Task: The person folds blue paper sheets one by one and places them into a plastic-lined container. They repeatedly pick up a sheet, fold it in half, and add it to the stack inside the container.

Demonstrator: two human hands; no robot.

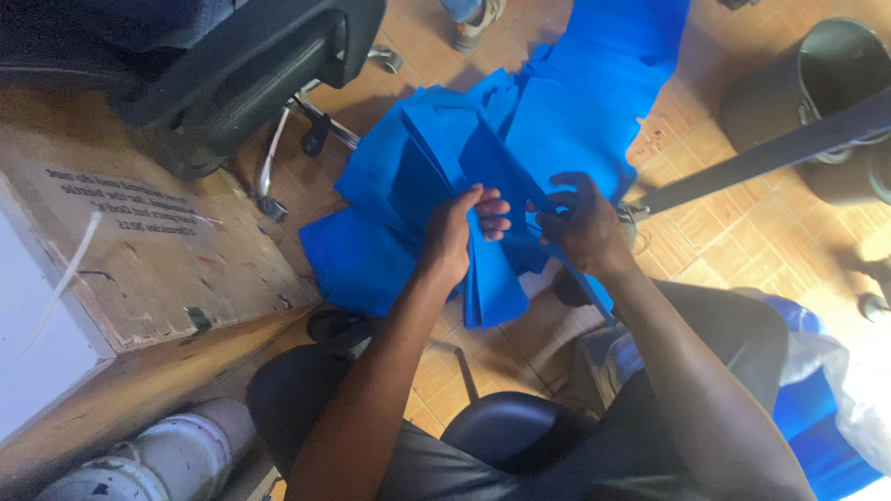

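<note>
A pile of bright blue fabric pieces (pixel 520 130) lies on the tiled floor in front of me and drapes toward my lap. My left hand (pixel 459 232) grips a folded blue strip of that fabric (pixel 492 278), fingers curled over its edge. My right hand (pixel 580 223) is closed around small scissors whose dark handles show between the fingers, right beside the same strip. The scissor blades are hidden by the hand and cloth.
A black office chair (pixel 241 65) stands at the upper left beside a wooden board (pixel 139 250). A dark bucket (pixel 817 83) and a dark strap (pixel 761 153) are at the right. Another person's shoe (pixel 475 23) shows at the top. A white bucket (pixel 176 459) sits lower left.
</note>
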